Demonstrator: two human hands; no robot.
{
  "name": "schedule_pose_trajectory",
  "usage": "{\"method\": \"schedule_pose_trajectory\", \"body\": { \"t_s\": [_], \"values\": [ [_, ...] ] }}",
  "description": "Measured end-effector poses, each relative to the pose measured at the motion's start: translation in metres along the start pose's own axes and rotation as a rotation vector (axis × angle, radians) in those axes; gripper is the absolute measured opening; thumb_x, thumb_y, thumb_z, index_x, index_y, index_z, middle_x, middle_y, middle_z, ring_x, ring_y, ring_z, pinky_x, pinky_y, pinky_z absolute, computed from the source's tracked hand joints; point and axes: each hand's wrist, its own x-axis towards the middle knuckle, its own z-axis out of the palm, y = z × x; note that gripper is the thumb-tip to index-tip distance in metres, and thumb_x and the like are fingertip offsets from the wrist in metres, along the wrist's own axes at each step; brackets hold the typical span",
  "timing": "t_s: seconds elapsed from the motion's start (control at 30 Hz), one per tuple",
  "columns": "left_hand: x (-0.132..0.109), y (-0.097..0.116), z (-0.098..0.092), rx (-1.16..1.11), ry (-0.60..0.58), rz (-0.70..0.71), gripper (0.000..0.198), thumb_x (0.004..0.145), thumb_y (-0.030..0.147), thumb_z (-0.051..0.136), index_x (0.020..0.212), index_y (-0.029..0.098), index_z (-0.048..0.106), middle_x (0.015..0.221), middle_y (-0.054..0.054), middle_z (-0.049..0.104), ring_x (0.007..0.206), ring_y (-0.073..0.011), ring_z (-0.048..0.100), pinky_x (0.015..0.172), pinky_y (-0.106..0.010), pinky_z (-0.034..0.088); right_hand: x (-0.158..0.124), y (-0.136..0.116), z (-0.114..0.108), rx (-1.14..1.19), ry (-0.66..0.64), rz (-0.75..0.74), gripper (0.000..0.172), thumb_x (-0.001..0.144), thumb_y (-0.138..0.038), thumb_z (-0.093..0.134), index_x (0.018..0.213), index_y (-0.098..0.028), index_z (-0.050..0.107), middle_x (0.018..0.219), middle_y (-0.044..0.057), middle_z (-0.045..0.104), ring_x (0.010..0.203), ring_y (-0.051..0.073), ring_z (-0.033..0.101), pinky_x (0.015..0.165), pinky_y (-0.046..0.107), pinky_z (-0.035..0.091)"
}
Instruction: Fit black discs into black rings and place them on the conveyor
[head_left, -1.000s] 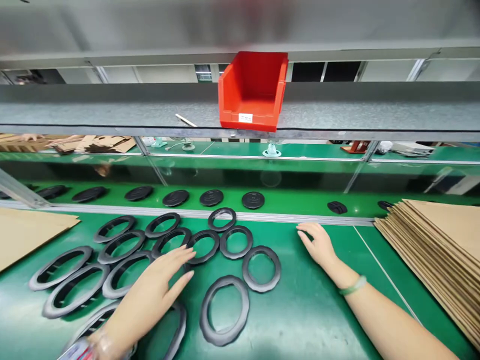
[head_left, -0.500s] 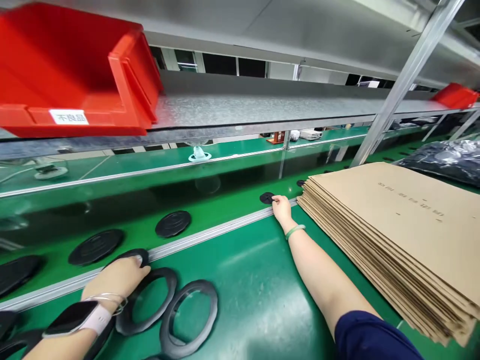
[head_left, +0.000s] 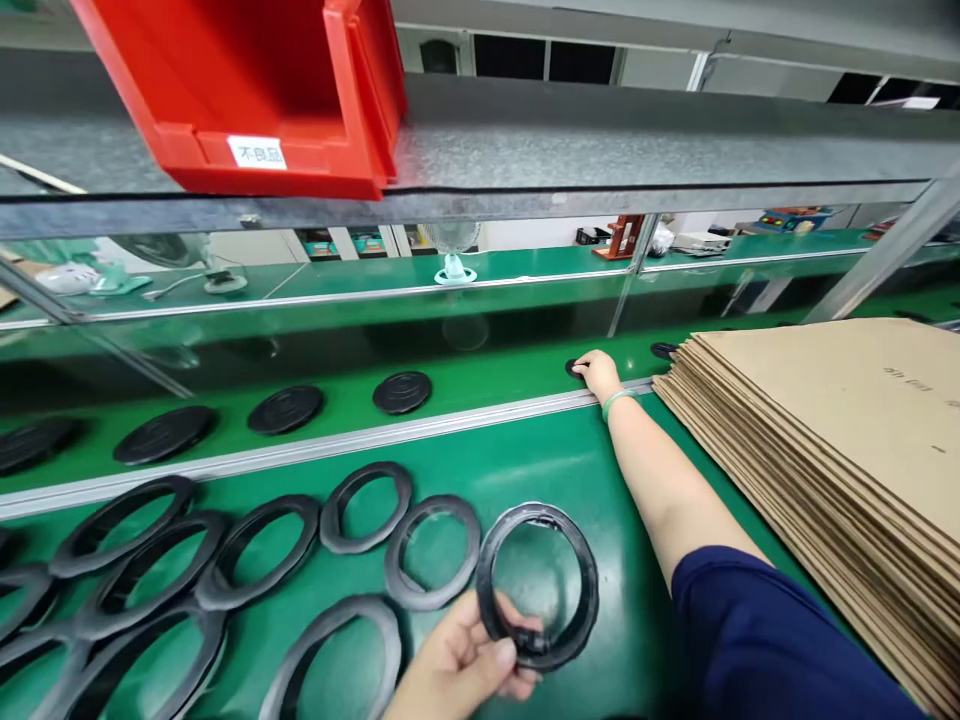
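Raised over the green bench, my left hand pinches a black ring by its lower edge, between thumb and fingers. My right hand reaches far forward to the green belt, its fingers closed on the edge of a small-looking black disc that they partly cover. Several more black rings lie flat on the bench to the left, some overlapping. On the belt, other black discs sit in a row to the left.
A metal rail divides bench from belt. Right of my arm rises a stack of brown cardboard sheets. A red bin stands on the grey shelf above the belt. A slanted metal post stands behind the cardboard.
My left hand has left the rings near the rail and now holds a ring up in front of me. My right hand stays at a disc on the belt. The view has shifted left.
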Motion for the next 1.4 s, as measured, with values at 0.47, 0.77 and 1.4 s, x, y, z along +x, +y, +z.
{"method": "schedule_pose_trajectory", "body": {
  "t_s": [0.47, 0.77, 1.4],
  "values": [
    [0.026, -0.017, -0.020, 0.351, 0.131, 0.216, 0.041, 0.070, 0.023, 0.079, 0.102, 0.019, 0.055, 0.105, -0.010, 0.077, 0.097, -0.0235, 0.072, 0.091, -0.040, 0.055, -0.256, -0.131, -0.070, 0.347, 0.039, -0.445, 0.009, 0.088, -0.025, 0.071, 0.092, -0.025, 0.078, 0.075, 0.002, 0.062, 0.074, 0.016, 0.057, 0.069, 0.032, 0.048],
    [0.022, -0.013, -0.015, 0.430, 0.058, 0.189, 0.057, 0.070, 0.026, 0.081, 0.120, 0.019, 0.054, 0.109, -0.008, 0.075, 0.101, -0.0256, 0.072, 0.094, -0.043, 0.055, -0.293, -0.159, -0.064, 0.123, -0.043, -0.875, 0.013, 0.095, -0.027, 0.064, 0.097, -0.018, 0.073, 0.073, 0.003, 0.064, 0.069, 0.015, 0.057, 0.063, 0.029, 0.047],
    [0.002, 0.023, -0.019, 0.062, -0.088, -0.118, 0.087, 0.066, 0.053, 0.083, 0.142, 0.025, 0.052, 0.109, -0.010, 0.075, 0.114, -0.0342, 0.064, 0.104, -0.044, 0.047, -0.245, -0.120, -0.054, -0.022, -0.262, -0.604, 0.017, 0.094, -0.030, 0.065, 0.090, -0.018, 0.076, 0.076, 0.003, 0.060, 0.073, 0.015, 0.055, 0.067, 0.027, 0.041]
  ]
}}
